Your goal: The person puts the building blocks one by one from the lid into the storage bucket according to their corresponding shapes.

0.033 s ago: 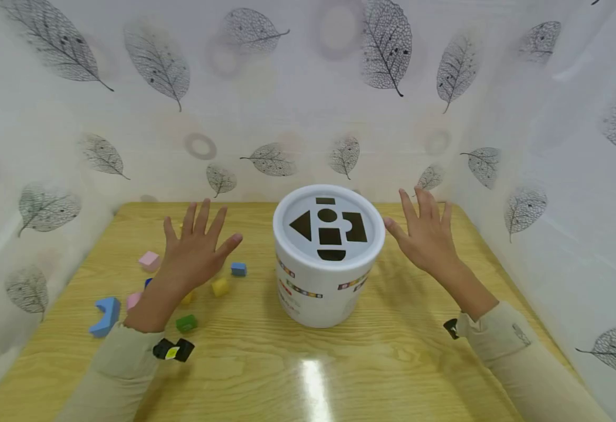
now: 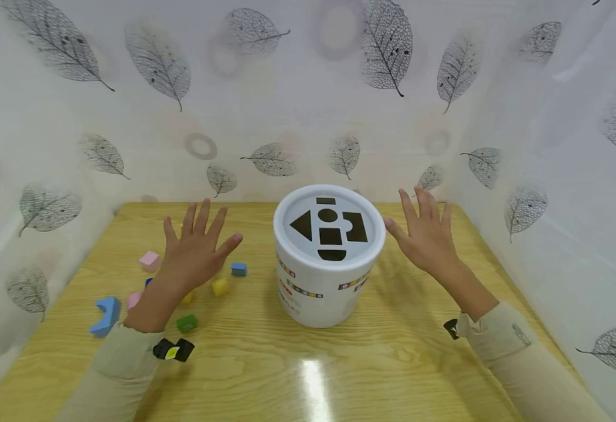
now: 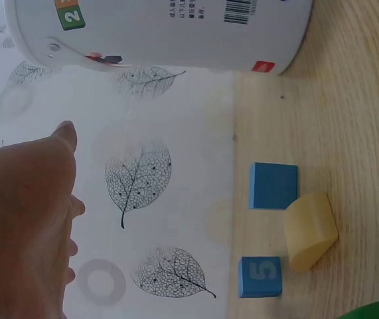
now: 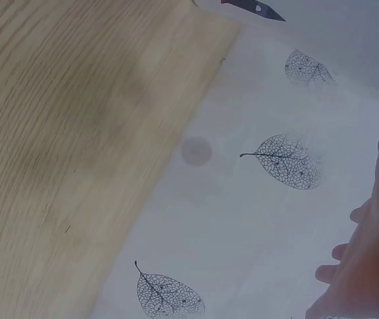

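Observation:
A white bucket [image 2: 318,302] stands upright on the table, its lid [image 2: 301,247] cut with dark shaped holes, among them a triangle, a circle and a square. My left hand [image 2: 194,252] is raised to its left, palm down with fingers spread, over scattered blocks. On the bucket's right side my right hand [image 2: 426,234] is held up, fingers spread and thumb tip close to the lid's rim. Both hands hold nothing. Below the left hand lie a yellow block [image 2: 220,287], a blue block [image 2: 239,269] and a green block [image 2: 186,323]; others are partly hidden by the forearm.
Farther left are a light blue arch block [image 2: 108,316] and a pink block [image 2: 150,261]. In the left wrist view, a blue block marked 5 [image 3: 260,277] lies beside a yellow rounded block [image 3: 310,231]. Leaf-patterned white walls [image 2: 297,117] enclose the wooden table [image 2: 265,375].

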Demonstrator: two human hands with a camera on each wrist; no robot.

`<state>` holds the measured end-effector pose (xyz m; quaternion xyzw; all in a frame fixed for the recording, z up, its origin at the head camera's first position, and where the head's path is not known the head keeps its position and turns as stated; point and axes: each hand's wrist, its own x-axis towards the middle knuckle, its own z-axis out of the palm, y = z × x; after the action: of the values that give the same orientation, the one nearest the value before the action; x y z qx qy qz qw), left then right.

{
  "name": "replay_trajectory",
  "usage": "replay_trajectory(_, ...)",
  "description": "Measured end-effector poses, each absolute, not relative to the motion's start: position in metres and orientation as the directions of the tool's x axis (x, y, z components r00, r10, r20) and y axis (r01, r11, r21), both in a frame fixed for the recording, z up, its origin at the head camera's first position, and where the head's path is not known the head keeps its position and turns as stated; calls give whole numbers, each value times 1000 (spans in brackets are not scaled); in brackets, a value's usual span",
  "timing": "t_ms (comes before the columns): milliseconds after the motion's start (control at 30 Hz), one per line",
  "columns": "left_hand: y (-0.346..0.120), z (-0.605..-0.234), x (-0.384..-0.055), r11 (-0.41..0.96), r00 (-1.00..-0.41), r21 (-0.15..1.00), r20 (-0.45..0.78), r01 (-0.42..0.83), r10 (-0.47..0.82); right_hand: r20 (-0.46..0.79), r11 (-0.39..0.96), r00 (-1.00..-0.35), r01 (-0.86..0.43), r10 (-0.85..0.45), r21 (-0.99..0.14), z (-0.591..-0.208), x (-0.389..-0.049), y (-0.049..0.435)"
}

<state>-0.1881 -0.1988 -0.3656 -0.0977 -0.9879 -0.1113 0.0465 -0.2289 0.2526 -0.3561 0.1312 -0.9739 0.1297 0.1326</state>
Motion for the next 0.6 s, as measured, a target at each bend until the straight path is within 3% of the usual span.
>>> replay_trajectory(233, -202, -367, -186, 954, -977, 220, 111, 202, 181, 346, 900, -911, -328, -223, -286, -352, -228, 251)
replay_trajectory(367, -206, -368, -184, 946, -976, 250, 122, 204, 178, 368, 805, -904, -381, -219, -454, -345, -224, 247)
replay_trajectory(500, -212, -372, -182, 940, -974, 270, 140, 211, 178, 355, 628, -898, -437, -261, -644, -336, -214, 238)
replay_trajectory(600, -217, -377, -179, 938, -969, 262, 160, 228, 190, 356, 510, -884, -466, -303, -723, -331, -205, 229)
